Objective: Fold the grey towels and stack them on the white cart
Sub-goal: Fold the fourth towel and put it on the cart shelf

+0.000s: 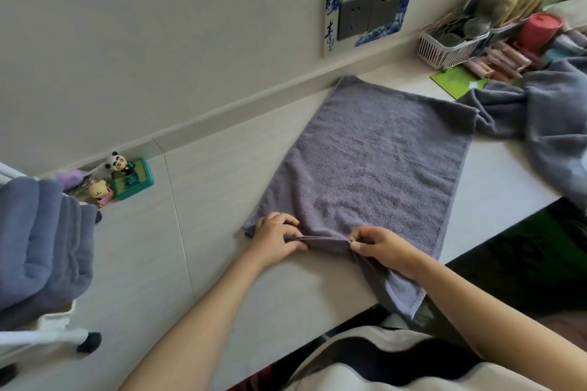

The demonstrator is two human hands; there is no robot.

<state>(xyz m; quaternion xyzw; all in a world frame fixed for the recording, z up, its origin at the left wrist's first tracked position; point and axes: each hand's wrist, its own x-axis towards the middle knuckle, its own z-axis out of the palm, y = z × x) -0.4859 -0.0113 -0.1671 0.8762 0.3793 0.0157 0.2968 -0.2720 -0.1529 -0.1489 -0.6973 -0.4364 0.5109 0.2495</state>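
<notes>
Both hands pinch the near hem of a flat grey terry towel (374,168) spread on the pale desk (203,187): the left hand (275,236) grips the edge with curled fingers, and the right hand (376,246) just beside it nips the same hem between thumb and fingertips. Far to the left of the left hand, a stack of folded grey towels (41,244) already sits on the white cart (54,324). Beyond the right hand lies a crumpled heap of unfolded grey towels (540,111), so I judge the job roughly midway.
</notes>
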